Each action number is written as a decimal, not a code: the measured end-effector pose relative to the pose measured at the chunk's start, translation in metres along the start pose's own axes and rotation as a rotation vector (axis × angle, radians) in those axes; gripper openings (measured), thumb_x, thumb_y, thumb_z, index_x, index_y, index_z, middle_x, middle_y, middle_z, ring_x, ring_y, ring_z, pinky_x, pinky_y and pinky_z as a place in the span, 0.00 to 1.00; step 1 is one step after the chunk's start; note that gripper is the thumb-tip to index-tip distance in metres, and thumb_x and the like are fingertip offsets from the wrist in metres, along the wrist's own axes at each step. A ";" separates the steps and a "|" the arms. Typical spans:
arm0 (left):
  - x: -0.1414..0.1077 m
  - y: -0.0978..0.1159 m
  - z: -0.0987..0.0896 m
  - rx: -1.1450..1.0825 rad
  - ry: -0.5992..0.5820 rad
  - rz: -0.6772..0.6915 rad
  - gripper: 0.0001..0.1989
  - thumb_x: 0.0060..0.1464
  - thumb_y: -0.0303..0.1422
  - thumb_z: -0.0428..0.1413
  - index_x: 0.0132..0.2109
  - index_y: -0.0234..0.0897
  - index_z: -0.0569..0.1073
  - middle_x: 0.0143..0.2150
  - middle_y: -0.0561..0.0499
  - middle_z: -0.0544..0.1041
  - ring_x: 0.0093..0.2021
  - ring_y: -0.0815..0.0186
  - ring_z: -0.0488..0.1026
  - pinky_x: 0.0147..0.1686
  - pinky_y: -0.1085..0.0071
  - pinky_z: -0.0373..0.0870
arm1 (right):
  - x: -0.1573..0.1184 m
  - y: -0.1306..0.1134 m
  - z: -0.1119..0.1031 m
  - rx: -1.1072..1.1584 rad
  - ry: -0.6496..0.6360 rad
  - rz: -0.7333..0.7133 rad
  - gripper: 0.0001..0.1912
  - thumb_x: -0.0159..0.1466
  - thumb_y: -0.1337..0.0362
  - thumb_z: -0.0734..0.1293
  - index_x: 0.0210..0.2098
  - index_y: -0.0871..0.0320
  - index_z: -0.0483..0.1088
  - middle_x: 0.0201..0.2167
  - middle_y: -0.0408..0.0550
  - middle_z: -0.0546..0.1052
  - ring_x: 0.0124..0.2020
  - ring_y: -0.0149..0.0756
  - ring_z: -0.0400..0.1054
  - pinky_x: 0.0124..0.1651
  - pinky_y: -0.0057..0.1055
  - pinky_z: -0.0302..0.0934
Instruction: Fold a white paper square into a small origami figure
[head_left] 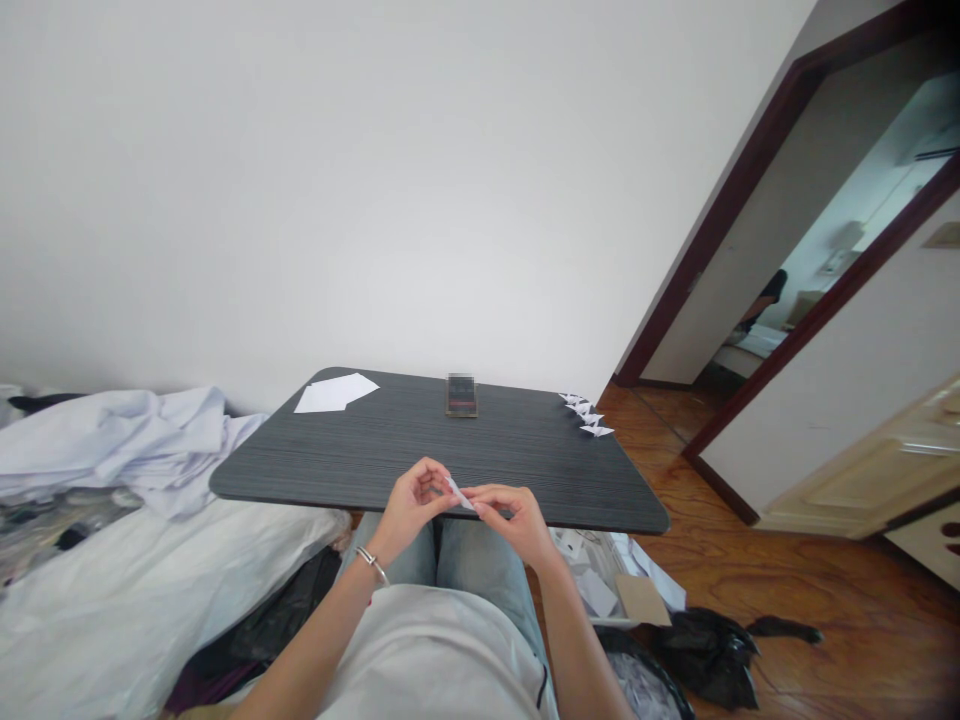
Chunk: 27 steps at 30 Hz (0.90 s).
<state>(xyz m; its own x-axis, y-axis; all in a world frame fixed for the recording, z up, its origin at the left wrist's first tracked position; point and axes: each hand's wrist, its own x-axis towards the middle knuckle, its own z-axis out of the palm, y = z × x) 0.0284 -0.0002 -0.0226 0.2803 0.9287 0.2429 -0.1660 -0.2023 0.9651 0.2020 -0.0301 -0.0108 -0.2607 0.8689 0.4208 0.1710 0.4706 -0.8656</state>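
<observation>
Pinching one paper piece point(460, 493) between left hand point(409, 507) and right hand point(514, 520), four folded pieces point(583, 410) on the dark table point(375, 450)

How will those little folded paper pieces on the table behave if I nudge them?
The folded paper pieces look light, so a nudge would probably slide them. Sitting close together at the edge of the dark table, they might fall off.

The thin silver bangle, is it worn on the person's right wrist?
No, the thin silver bangle sits behind the left hand, which pinches a folded white paper.
</observation>
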 end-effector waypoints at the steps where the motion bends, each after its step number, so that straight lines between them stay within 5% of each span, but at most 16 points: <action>1: 0.000 0.000 0.000 -0.005 -0.004 0.001 0.14 0.39 0.30 0.61 0.33 0.34 0.65 0.29 0.53 0.69 0.30 0.71 0.67 0.30 0.76 0.65 | 0.000 0.000 0.000 -0.001 -0.002 -0.006 0.08 0.57 0.66 0.63 0.31 0.55 0.75 0.36 0.50 0.77 0.38 0.41 0.71 0.36 0.34 0.66; 27: 0.000 -0.001 0.002 0.035 -0.039 0.036 0.14 0.40 0.29 0.61 0.34 0.34 0.64 0.29 0.53 0.68 0.31 0.71 0.66 0.30 0.75 0.65 | 0.001 -0.002 0.011 -0.257 0.105 -0.113 0.09 0.56 0.71 0.62 0.33 0.57 0.73 0.31 0.47 0.77 0.32 0.35 0.71 0.30 0.27 0.67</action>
<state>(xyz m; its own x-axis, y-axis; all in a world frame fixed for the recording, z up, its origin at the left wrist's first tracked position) 0.0303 -0.0007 -0.0233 0.3113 0.9080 0.2803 -0.1432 -0.2468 0.9584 0.1914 -0.0322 -0.0112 -0.1940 0.8137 0.5479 0.3852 0.5768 -0.7204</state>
